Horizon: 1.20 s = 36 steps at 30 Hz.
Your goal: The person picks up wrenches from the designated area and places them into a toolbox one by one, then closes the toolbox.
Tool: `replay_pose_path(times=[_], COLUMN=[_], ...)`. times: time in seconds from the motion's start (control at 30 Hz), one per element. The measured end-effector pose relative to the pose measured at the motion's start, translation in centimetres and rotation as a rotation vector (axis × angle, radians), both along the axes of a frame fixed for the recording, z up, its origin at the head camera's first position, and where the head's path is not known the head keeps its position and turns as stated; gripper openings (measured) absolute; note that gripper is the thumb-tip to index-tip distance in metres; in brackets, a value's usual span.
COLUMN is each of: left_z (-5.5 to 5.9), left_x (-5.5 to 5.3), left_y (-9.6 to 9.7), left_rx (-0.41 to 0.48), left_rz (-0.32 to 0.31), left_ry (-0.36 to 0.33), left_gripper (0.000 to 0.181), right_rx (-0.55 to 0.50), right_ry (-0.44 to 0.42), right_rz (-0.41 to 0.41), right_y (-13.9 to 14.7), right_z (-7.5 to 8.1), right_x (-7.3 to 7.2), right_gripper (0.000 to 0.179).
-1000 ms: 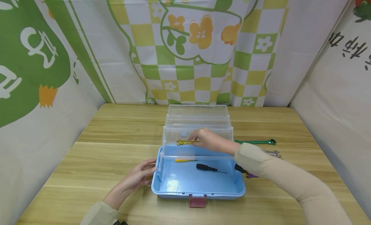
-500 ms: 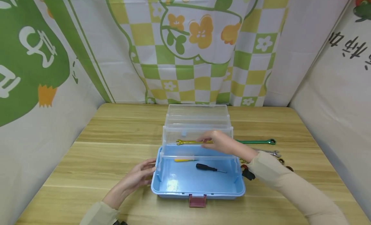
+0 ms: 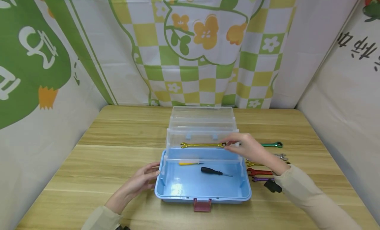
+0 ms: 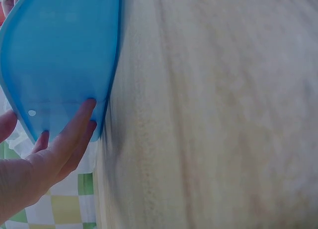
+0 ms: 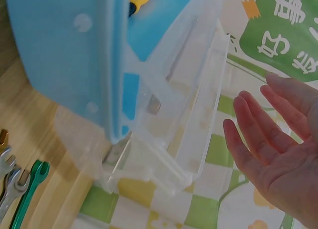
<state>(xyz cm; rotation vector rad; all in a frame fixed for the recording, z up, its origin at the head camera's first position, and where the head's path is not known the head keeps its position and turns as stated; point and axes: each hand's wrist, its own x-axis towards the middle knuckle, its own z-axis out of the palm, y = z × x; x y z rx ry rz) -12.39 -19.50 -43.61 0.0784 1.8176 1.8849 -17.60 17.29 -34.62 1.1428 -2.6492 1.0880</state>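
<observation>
In the head view a blue toolbox (image 3: 205,187) stands on the table with its clear lid and trays swung back. My left hand (image 3: 142,180) rests against its left wall; the left wrist view shows the fingers extended along the blue side and the thumb by the rim. A yellow combination wrench (image 3: 202,145) lies across the clear tray (image 3: 202,160). At its ring end is my right hand (image 3: 247,147), whose fingers (image 5: 263,129) look loose and free in the right wrist view. A black screwdriver (image 3: 211,171) and a yellow-handled one (image 3: 187,163) lie in the box.
Right of the box lie a green wrench (image 3: 272,145), a silver wrench (image 3: 282,156), a red wrench (image 3: 258,172) and a purple wrench (image 3: 261,179), partly behind the right arm. A maroon latch (image 3: 202,205) juts from the box front. A patterned curtain (image 3: 205,81) hangs behind the table.
My right hand has slid rightward along the yellow wrench, from its middle to its ring end, uncovering more of it. The wrench itself stays put. My left hand has not moved.
</observation>
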Motion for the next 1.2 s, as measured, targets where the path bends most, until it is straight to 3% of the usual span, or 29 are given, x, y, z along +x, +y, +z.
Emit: replay_pose_path(times=[0.5, 0.67, 0.87, 1.03, 1.2], left_z=[-0.1, -0.1, -0.1, 0.0, 0.0], left_x=[0.0, 0.0, 0.0, 0.0, 0.0], left_y=[0.0, 0.0, 0.0, 0.1, 0.1], left_rx=[0.024, 0.018, 0.011, 0.008, 0.009], left_rz=[-0.006, 0.001, 0.008, 0.009, 0.008], left_ry=[0.006, 0.004, 0.004, 0.005, 0.005], left_gripper=[0.062, 0.062, 0.062, 0.062, 0.062], right_rx=[-0.011, 0.026, 0.019, 0.06, 0.09], right_ry=[0.146, 0.123, 0.118, 0.055, 0.05], right_rz=[-0.122, -0.167, -0.163, -0.191, -0.196], right_y=[4.6, 6.0, 7.1, 8.0, 8.8], right_z=[-1.2, -1.4, -1.8, -2.5, -3.4], right_x=[2.0, 2.8, 3.5, 3.9, 4.3], right_gripper=[0.022, 0.021, 0.023, 0.019, 0.017])
